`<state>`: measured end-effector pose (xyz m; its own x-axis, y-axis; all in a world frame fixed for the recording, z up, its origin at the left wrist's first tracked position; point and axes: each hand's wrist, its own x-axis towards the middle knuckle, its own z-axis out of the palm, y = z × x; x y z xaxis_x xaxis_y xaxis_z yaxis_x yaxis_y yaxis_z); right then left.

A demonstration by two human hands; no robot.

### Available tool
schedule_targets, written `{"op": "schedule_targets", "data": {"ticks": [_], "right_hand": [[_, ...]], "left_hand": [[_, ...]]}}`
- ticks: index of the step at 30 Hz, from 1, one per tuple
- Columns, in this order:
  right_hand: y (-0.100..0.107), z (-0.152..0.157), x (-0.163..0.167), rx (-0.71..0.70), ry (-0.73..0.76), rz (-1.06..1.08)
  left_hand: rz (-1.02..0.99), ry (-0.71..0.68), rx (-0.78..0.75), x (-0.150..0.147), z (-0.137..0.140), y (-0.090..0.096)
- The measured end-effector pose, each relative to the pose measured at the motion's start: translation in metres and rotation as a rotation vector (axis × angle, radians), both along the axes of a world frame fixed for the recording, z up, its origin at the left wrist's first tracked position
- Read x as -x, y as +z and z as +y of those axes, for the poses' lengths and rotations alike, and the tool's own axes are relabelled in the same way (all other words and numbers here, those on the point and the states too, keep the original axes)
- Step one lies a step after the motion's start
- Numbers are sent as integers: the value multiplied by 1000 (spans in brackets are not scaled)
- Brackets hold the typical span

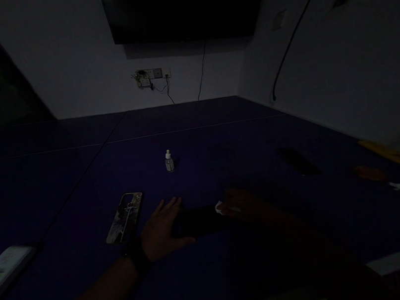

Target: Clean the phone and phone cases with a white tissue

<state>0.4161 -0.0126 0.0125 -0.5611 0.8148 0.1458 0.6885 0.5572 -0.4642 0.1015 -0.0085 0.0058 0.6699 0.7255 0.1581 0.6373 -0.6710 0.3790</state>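
Note:
A dark, flat, phone-like slab (202, 222) lies lengthwise on the purple-blue tabletop (203, 275). My left hand (162, 232), with a dark watch on its wrist, rests at the slab's left end, fingers spread and thumb along the near edge. Over the right end, my right hand (245, 207) is closed on a small white tissue or cloth (220, 208) that touches or nearly touches the surface. Deep shadow hides most of its fingers. Left of my left hand lies a patterned phone case (125, 218). A small dropper bottle (169, 163) with a white cap stands upright farther back.
At the far left is a long white power strip (4, 274). Another dark flat object (299, 161) lies to the right, with an orange-brown item (371, 173) and a yellow item (384, 150) beyond. A television (182, 5) hangs above wall sockets (153, 74). The room is dim.

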Motion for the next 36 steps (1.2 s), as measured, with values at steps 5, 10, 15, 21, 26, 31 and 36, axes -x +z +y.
{"op": "schedule_targets", "data": {"ticks": [5,10,15,21,26,31,36], "right_hand": [[5,-17,-6,141,158,62],[4,3,6,-13,-51,43],[5,2,-7,68,-10,49],[9,4,2,85,52,28],[9,26,56,-45,198,-69],[14,37,100,-120,377,-40],[5,39,84,-122,326,-60]], "left_hand": [[16,6,15,-1,0,0],[19,14,14,-1,0,-1],[10,12,23,-1,1,-1],[-10,10,48,0,4,-2],[-24,6,68,0,3,-2],[-21,18,82,-1,3,-3],[-23,38,114,-3,3,0]]}}
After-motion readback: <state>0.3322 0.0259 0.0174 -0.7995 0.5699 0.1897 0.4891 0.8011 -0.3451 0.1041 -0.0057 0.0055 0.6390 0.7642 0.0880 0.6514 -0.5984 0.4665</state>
